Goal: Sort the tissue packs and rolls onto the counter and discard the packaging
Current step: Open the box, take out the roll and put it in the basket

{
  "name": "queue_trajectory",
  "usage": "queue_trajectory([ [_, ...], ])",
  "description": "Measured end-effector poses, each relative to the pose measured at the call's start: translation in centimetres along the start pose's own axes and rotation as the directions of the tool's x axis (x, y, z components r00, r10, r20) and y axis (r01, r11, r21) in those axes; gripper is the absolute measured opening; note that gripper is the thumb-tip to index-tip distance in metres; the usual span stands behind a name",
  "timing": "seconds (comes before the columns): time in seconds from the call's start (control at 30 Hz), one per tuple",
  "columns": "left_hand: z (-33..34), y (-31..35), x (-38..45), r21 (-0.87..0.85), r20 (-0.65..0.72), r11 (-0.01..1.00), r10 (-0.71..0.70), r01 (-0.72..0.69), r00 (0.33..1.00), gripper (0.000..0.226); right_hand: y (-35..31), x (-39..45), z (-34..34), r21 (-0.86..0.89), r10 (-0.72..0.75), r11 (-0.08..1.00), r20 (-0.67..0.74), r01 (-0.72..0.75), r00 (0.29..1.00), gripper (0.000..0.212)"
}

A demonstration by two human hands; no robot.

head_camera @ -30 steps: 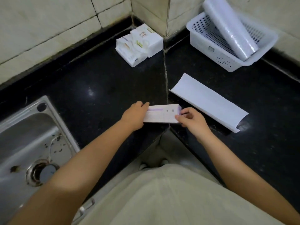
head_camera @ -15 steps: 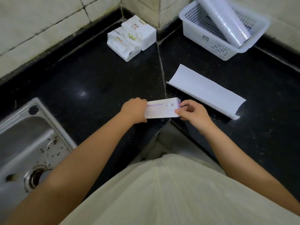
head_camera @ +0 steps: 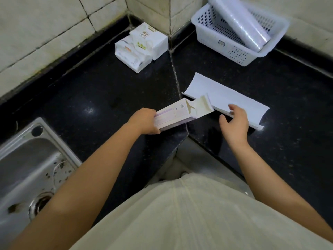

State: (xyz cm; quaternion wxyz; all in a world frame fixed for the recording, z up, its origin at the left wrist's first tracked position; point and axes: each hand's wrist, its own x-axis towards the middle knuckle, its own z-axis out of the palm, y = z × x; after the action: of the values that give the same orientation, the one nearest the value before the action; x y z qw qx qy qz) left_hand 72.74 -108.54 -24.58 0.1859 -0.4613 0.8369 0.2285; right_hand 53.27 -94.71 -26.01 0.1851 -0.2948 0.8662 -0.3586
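Note:
My left hand (head_camera: 145, 121) grips the near end of a long white and purple cardboard box (head_camera: 173, 117), held just above the black counter (head_camera: 81, 98). The box's far end flaps stand open, showing a pale inside. My right hand (head_camera: 234, 121) hovers to the right of the box with fingers spread, holding nothing, over the near edge of a curved white sheet (head_camera: 227, 98) lying on the counter. Two white tissue packs (head_camera: 142, 46) sit stacked in the back corner. A clear wrapped roll (head_camera: 241, 22) leans in a white basket (head_camera: 228, 49).
A steel sink (head_camera: 30, 170) with a drain lies at the left. Tiled walls close off the back. The counter bends at a corner with a seam, and its front edge drops off right in front of my body.
The end flaps of the box now stand open. My right hand has let go of the box's end and moved right. The left hand has tilted the box up.

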Motion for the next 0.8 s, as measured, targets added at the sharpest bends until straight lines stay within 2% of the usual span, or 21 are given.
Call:
queue_trajectory([
  [0.03, 0.0, -0.1, 0.1, -0.01, 0.003, 1.0, -0.004, 0.004, 1.0, 0.046, -0.4, -0.4, 0.0, -0.035, -0.156, 0.987, -0.073, 0.154, 0.985, 0.036],
  [0.07, -0.1, -0.1, 0.1, -0.019, 0.007, 1.0, -0.006, 0.006, 1.0, 0.046, -0.9, -0.7, 0.1, -0.05, -0.29, 0.957, -0.082, 0.287, 0.953, 0.032],
  [0.13, -0.1, -0.3, 0.2, -0.029, 0.008, 1.0, 0.0, 0.001, 1.0, 0.044, -1.9, -0.9, 0.3, -0.064, -0.498, 0.863, 0.046, 0.5, 0.866, 0.034],
  [0.23, -0.1, -0.4, 0.2, -0.035, 0.007, 0.999, 0.006, -0.006, 1.0, 0.038, -3.8, -0.8, 0.8, -0.061, -0.657, 0.708, 0.31, 0.704, 0.688, 0.037],
  [0.27, -0.1, -0.5, 0.2, -0.042, 0.006, 0.999, 0.005, -0.005, 1.0, 0.035, -4.2, -0.6, 1.1, -0.067, -0.669, 0.672, 0.371, 0.738, 0.643, 0.038],
  [0.3, 0.0, -0.6, 0.2, -0.05, 0.003, 0.999, 0.005, -0.005, 1.0, 0.034, -4.6, -0.4, 1.4, -0.077, -0.649, 0.67, 0.423, 0.738, 0.633, 0.04],
  [0.37, 0.1, -0.9, 0.2, -0.074, -0.003, 0.997, 0.008, -0.008, 1.0, 0.037, -4.5, 0.0, 1.9, -0.114, -0.558, 0.733, 0.463, 0.67, 0.689, 0.041],
  [0.47, 0.1, -1.1, 0.1, -0.098, -0.004, 0.995, 0.009, -0.009, 1.0, 0.046, -3.8, 0.1, 1.7, -0.167, -0.508, 0.783, 0.386, 0.6, 0.77, 0.034],
  [0.53, 0.1, -1.3, 0.1, -0.104, -0.004, 0.995, 0.004, -0.005, 1.0, 0.045, -3.5, -0.2, 1.4, -0.166, -0.521, 0.781, 0.359, 0.602, 0.774, 0.026],
  [0.7, 0.0, -1.4, 0.1, -0.129, 0.01, 0.992, 0.001, 0.0, 1.0, 0.046, -3.4, -1.3, 1.3, -0.039, -0.454, 0.849, 0.456, 0.526, 0.766, 0.024],
  [0.8, 0.1, -1.2, 0.0, -0.12, 0.007, 0.993, 0.006, -0.005, 1.0, 0.047, -4.2, -0.7, 1.3, -0.056, -0.379, 0.883, 0.499, 0.465, 0.78, 0.021],
])
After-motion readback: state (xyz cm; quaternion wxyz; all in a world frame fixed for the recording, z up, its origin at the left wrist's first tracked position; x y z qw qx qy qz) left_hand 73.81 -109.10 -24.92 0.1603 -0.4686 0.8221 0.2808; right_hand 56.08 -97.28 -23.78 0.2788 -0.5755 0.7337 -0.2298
